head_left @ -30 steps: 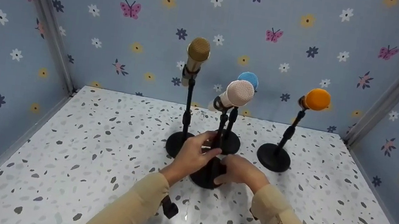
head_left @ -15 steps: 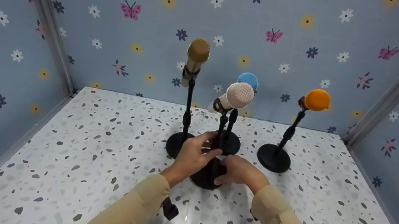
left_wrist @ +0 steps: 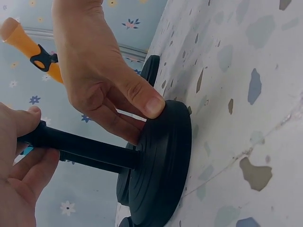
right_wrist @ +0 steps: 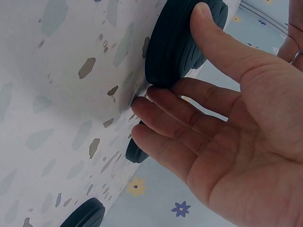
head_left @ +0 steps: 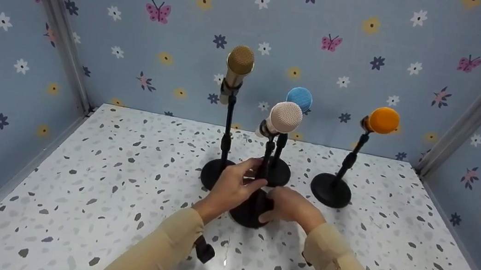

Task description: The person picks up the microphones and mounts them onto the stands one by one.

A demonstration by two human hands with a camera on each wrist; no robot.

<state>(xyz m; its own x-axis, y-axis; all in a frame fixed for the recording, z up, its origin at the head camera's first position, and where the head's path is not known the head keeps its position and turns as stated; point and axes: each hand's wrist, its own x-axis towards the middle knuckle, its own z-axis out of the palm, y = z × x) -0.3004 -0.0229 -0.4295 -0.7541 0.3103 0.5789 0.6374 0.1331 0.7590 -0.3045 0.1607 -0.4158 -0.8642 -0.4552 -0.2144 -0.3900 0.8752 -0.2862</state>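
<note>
A white microphone sits tilted in the clip of a black desk stand at the middle of the table. My left hand holds the stand's pole between thumb and fingers, just above the base. On the right side, my right hand grips the rim of the round base. Its thumb lies on the top face, and the fingers reach the edge near the tabletop. From the left wrist view, the pole and the disc-shaped base show, standing on the table.
Close behind stands a blue-headed microphone on its own stand. A gold microphone rises on a taller stand to the left. An orange-headed microphone stands to the right. Flower-patterned panels enclose the speckled white table.
The white microphone has swung slightly left and its head sits a little lower, showing more of the blue one behind. Both hands stay almost where they were.
</note>
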